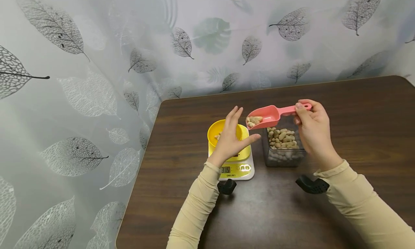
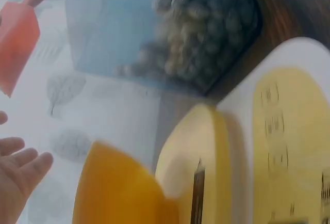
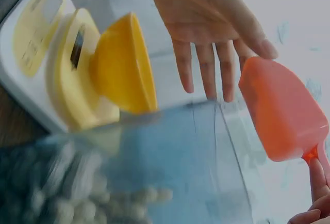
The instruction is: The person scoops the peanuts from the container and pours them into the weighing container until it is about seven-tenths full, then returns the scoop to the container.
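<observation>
My right hand (image 1: 316,130) grips the handle of a pink scoop (image 1: 270,115), which has several peanuts (image 1: 254,120) near its front lip. The scoop is held up between a yellow bowl (image 1: 215,128) and a clear bin (image 1: 281,161) of unshelled peanuts (image 1: 282,138). My left hand (image 1: 231,139), fingers spread and holding nothing, is raised over the bowl and hides part of it. The bowl sits on a yellow and white kitchen scale (image 1: 238,172) with a lit display, and some peanuts show inside it. In the right wrist view the left thumb overlaps the scoop's lip (image 3: 252,66).
A dark wooden table (image 1: 360,126) bears the scale and, to its right, the bin. Behind and to the left hangs a pale curtain-like sheet (image 1: 210,61) with leaf prints. Black wrist cameras (image 1: 312,185) sit under both sleeves.
</observation>
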`<move>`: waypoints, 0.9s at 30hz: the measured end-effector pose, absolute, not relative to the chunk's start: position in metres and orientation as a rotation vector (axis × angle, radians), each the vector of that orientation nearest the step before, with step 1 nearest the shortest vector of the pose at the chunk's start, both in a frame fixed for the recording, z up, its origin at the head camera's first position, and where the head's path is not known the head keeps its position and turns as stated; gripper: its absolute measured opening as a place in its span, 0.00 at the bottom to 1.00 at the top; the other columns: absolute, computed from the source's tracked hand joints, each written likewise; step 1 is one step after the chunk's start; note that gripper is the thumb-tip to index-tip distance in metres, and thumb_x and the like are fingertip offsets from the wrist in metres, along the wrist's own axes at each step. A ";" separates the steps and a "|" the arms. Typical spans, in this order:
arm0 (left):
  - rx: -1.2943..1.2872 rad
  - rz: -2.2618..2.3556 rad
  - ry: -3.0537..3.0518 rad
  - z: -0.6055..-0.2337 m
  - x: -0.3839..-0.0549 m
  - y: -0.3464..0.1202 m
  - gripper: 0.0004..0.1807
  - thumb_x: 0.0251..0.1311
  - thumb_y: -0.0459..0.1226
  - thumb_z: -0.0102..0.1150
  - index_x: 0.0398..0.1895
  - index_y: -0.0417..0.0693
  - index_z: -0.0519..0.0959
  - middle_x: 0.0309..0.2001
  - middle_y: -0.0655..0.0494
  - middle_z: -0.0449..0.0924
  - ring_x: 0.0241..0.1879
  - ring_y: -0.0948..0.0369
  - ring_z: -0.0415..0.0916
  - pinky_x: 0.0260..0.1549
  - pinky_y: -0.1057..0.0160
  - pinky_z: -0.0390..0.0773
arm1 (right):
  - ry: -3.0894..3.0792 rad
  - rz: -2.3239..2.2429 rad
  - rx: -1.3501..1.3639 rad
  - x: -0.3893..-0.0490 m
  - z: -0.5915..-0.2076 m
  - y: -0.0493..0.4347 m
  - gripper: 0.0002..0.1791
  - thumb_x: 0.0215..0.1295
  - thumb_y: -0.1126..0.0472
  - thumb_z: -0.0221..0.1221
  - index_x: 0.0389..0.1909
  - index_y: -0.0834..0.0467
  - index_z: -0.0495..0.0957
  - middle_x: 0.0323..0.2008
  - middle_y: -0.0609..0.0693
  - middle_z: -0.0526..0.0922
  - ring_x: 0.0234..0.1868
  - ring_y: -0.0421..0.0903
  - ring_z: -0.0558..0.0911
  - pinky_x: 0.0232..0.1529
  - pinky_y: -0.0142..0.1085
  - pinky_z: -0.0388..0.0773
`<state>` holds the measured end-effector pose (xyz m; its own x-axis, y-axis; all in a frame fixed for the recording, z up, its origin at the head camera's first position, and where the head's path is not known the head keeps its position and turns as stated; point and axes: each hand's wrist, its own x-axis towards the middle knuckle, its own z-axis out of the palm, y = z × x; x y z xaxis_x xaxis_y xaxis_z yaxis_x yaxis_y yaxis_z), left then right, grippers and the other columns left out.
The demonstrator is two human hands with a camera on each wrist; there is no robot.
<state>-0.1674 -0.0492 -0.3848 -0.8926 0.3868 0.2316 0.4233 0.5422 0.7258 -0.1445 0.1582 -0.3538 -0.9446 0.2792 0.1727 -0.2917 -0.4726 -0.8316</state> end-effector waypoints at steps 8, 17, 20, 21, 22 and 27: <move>-0.659 -1.332 -2.680 -0.392 -0.170 -0.078 0.46 0.46 0.57 0.57 0.66 0.71 0.42 0.68 0.66 0.38 0.67 0.58 0.47 0.58 0.46 0.61 | -1.763 2.305 -0.022 -0.154 -0.354 0.130 0.15 0.59 0.57 0.52 0.44 0.58 0.61 0.27 0.45 0.69 0.23 0.36 0.64 0.23 0.22 0.64; -0.446 -1.297 -2.738 -0.418 -0.165 -0.109 0.48 0.44 0.63 0.54 0.67 0.66 0.44 0.69 0.59 0.41 0.67 0.56 0.46 0.59 0.45 0.58 | -2.122 2.006 -0.050 -0.172 -0.378 0.118 0.22 0.58 0.48 0.53 0.48 0.56 0.63 0.21 0.45 0.68 0.22 0.39 0.65 0.20 0.27 0.63; -0.410 -1.271 -2.756 -0.425 -0.164 -0.114 0.49 0.43 0.64 0.54 0.67 0.63 0.45 0.68 0.56 0.42 0.66 0.55 0.47 0.59 0.46 0.59 | -2.201 1.921 -0.017 -0.173 -0.379 0.116 0.23 0.59 0.47 0.51 0.49 0.56 0.62 0.24 0.45 0.70 0.24 0.42 0.67 0.21 0.28 0.64; -0.403 -1.262 -2.761 -0.427 -0.164 -0.115 0.49 0.43 0.64 0.54 0.67 0.62 0.45 0.68 0.56 0.42 0.66 0.55 0.47 0.59 0.47 0.59 | -2.210 1.907 -0.002 -0.173 -0.379 0.115 0.23 0.59 0.48 0.51 0.49 0.56 0.62 0.24 0.45 0.71 0.24 0.42 0.68 0.22 0.28 0.64; -0.397 -1.255 -2.767 -0.429 -0.164 -0.115 0.49 0.42 0.64 0.54 0.67 0.61 0.45 0.68 0.56 0.42 0.66 0.55 0.47 0.59 0.47 0.59 | -2.251 1.854 -0.006 -0.170 -0.375 0.113 0.23 0.59 0.47 0.50 0.49 0.56 0.62 0.25 0.45 0.72 0.25 0.42 0.68 0.23 0.28 0.65; -0.373 -1.262 -2.780 -0.435 -0.165 -0.117 0.51 0.41 0.62 0.57 0.67 0.55 0.46 0.68 0.55 0.41 0.66 0.55 0.49 0.60 0.49 0.60 | -2.291 1.807 0.031 -0.167 -0.371 0.108 0.22 0.60 0.48 0.51 0.50 0.55 0.63 0.29 0.43 0.75 0.27 0.38 0.70 0.28 0.27 0.68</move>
